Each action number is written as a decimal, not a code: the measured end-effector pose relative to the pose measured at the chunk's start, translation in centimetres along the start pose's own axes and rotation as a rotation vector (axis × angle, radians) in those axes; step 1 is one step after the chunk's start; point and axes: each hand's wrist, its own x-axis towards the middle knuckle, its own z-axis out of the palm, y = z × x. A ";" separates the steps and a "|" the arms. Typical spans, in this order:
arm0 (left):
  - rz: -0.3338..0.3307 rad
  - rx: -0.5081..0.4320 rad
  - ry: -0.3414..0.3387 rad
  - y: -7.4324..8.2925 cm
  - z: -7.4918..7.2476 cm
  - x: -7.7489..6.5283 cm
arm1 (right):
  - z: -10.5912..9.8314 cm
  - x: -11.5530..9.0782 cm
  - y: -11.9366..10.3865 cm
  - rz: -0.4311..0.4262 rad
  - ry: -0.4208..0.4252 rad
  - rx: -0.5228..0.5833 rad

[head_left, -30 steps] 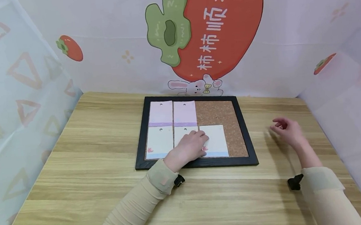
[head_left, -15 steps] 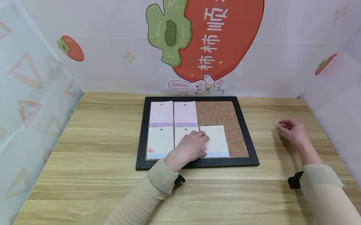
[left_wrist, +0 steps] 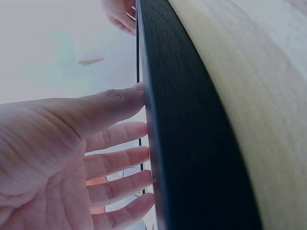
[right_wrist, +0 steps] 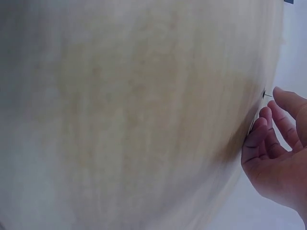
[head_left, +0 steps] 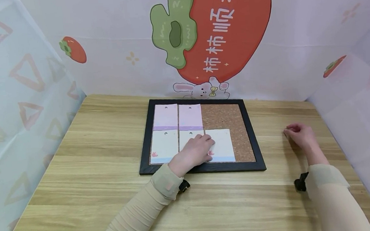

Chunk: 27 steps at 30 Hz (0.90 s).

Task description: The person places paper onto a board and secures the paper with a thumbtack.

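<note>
A black-framed corkboard (head_left: 243,136) lies on the table; two purple-edged pink cards (head_left: 190,117) and three white cards (head_left: 224,141) cover its left and middle. My left hand (head_left: 194,151) spreads across the lower middle and right white cards, its thumb and fingertips pressing at the frame's edge level. At the table's right my right hand (head_left: 299,134) comes down with its thumb and index finger close together. Right at those fingertips, in the right wrist view, a small thumbtack (right_wrist: 264,94) stands with its thin point up; a slim gap shows between thumb and finger.
Small metal tack heads (head_left: 165,133) sit at the tops of several cards. Bare cork (head_left: 224,114) shows at the board's upper right. A printed cloth (head_left: 106,23) walls the wooden table (head_left: 87,156) behind and at both sides.
My right hand has shifted slightly right and lowered toward the table, and its thumb and index finger have drawn closer together. My left hand stays on the white cards.
</note>
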 end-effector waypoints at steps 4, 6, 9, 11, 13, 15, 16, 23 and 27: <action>-0.001 -0.002 -0.005 0.0 -0.1 -0.1 | 0.1 0.1 -0.1 0.005 0.012 -0.027; 0.000 -0.002 -0.006 0.0 -0.1 -0.1 | 0.1 0.2 -0.1 -0.002 0.020 -0.036; 0.002 -0.001 -0.003 0.0 -0.1 0.0 | 0.1 0.3 -0.1 -0.005 0.022 -0.046; 0.000 -0.001 -0.004 0.0 0.0 0.0 | 0.2 0.3 0.0 -0.011 0.022 -0.047; -0.002 -0.001 -0.003 0.0 0.0 0.1 | 0.2 0.4 0.1 -0.015 0.024 -0.058; -0.004 -0.001 -0.004 0.0 0.1 0.1 | 0.3 0.5 0.2 -0.020 0.031 -0.064; -0.004 -0.001 -0.004 0.0 0.1 0.1 | 0.3 0.6 0.3 -0.023 0.035 -0.067; -0.003 -0.001 -0.003 0.0 0.0 0.0 | 0.3 0.7 0.3 -0.030 0.050 -0.081; -0.004 -0.004 -0.003 0.0 0.0 -0.1 | 0.3 0.6 0.2 -0.031 0.048 -0.076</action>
